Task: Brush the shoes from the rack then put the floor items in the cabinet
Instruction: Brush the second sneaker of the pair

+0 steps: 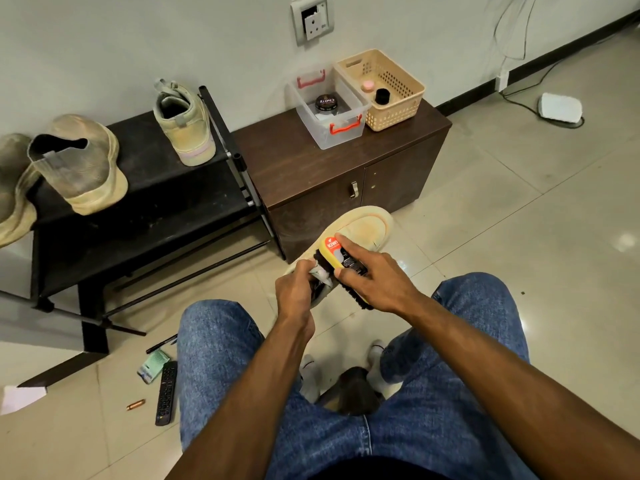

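The left hand [294, 289] grips the beige shoe [360, 230] by its collar, steadying it above the floor, so the right hand [377, 275], clasping the brush [341, 261], can scrub its upper.

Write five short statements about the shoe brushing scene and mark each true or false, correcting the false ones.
1. The right hand holds a yellow-backed brush against the shoe. True.
2. The left hand rests open on the knee. False: its fingers grip the shoe being brushed at its opening.
3. Three shoes sit on the black rack. True.
4. The polish tin lies in the beige basket. False: it lies in the clear plastic box beside the basket.
5. The remote control sits on top of the brown cabinet. False: it lies on the floor by the person's left leg.
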